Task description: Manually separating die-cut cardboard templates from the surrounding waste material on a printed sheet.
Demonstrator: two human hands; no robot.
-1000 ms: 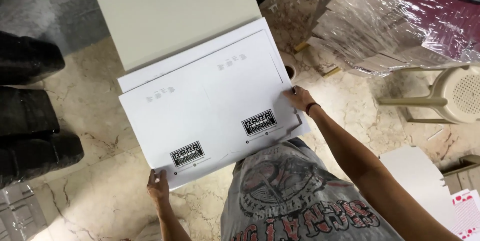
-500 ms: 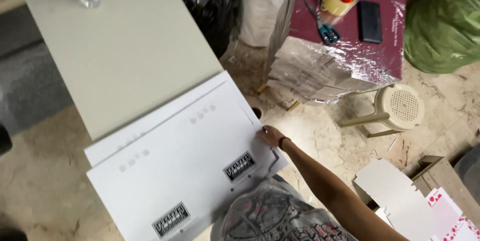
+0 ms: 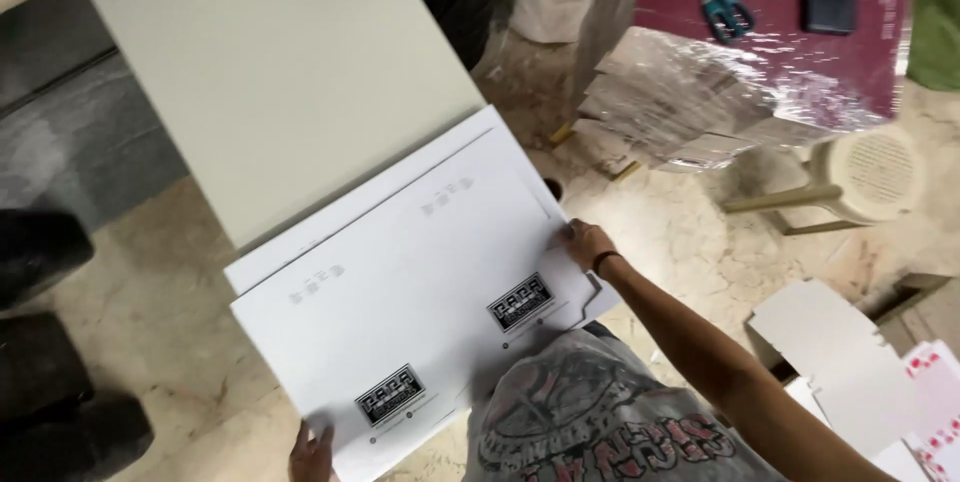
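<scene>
Head view: a stack of flat white cardboard sheets (image 3: pixel 400 312) lies on the near end of a pale table (image 3: pixel 270 72), spanning from the left hand (image 3: pixel 312 454) at six o'clock to the right hand (image 3: pixel 585 242) at three o'clock. Two black rectangular labels (image 3: pixel 520 300) sit near the sheet's near edge. Both hands pinch the sheet edges, fingers closed on cardboard; a plastic-wrapped bundle (image 3: pixel 690 102) lies at one o'clock.

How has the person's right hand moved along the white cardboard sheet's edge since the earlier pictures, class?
No clear move: the right hand grips the same right-edge notch of the white cardboard sheet, beside the black label. The camera shifted instead.
</scene>
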